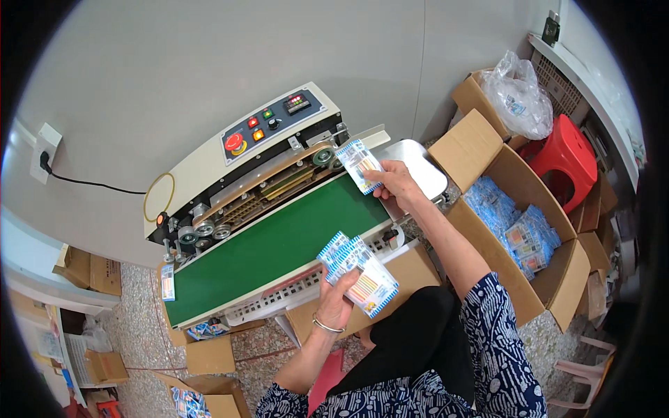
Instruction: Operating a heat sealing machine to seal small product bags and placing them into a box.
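My right hand pinches a small blue-and-white printed packet by its lower right side. That packet is at the right end of the band sealing machine, beside its rollers and over the green conveyor belt. Nearer to me, my left hand is closed on a fanned stack of similar packets, held at the belt's near edge. Another packet lies at the far left end of the belt.
An open cardboard box full of blue-and-white packets stands at my right, near a red plastic stool. Behind it, a clear plastic bag sits on a carton. Below left, another box holds packets. A black power cord runs along the wall.
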Demonstrator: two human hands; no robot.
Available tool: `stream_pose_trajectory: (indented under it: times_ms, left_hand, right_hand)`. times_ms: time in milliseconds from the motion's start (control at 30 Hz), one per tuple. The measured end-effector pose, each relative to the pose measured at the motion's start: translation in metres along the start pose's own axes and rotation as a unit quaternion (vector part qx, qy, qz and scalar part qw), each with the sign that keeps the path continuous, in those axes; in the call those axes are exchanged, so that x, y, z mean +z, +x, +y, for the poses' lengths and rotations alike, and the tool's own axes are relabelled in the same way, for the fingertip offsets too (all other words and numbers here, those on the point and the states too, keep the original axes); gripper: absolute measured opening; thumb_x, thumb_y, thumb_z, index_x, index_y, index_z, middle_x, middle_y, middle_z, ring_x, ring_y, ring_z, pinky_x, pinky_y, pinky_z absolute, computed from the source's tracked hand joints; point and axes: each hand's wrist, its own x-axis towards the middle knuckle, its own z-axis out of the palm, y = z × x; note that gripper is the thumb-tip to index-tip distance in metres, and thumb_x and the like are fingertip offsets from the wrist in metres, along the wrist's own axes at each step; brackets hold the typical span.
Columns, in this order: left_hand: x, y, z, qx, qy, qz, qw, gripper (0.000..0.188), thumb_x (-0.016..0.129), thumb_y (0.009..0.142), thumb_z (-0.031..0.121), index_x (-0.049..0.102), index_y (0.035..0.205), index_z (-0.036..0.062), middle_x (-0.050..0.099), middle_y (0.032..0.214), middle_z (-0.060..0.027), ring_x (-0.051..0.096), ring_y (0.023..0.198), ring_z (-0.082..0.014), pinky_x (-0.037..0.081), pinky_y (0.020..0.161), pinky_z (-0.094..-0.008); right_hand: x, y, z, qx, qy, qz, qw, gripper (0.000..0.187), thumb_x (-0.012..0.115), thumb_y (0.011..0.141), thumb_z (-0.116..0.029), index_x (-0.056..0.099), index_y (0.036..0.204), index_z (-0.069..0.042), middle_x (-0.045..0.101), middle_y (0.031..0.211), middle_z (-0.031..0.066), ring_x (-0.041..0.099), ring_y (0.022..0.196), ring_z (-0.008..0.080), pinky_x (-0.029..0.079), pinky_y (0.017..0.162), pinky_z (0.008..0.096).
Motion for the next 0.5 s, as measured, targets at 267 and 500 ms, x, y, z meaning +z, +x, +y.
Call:
stream_pose_trajectory:
  times_ms: [267,500]
  left_hand:
    - [0.005,-0.001,-0.005,-0.019,-0.007,-0.013,1.000,0.045,0.063,0.078,-0.001,0.046,0.119,0.0061,0.058,0.108,-0.0050,0.058,0.099,-0.0164,0.047,0.091,-0.0337]
    - [0.004,0.004,-0.005,-0.011,0.009,0.003,1.000,0.046,0.063,0.079,-0.001,0.045,0.120,0.0056,0.057,0.108,-0.0057,0.057,0.100,-0.0169,0.047,0.091,-0.0332]
  right_hand:
    - [0.035,0.002,-0.002,-0.041,-0.052,-0.043,0.997,0.027,0.067,0.078,-0.022,0.062,0.079,0.004,0.060,0.059,0.0068,0.051,0.038,0.0104,0.037,0.033,0.0224]
    - [0.061,0.004,0.003,-0.263,-0.463,0.165,0.830,0.036,0.070,0.073,-0.032,0.059,0.080,0.002,0.062,0.069,0.0196,0.063,0.064,0.0338,0.052,0.060,0.0409]
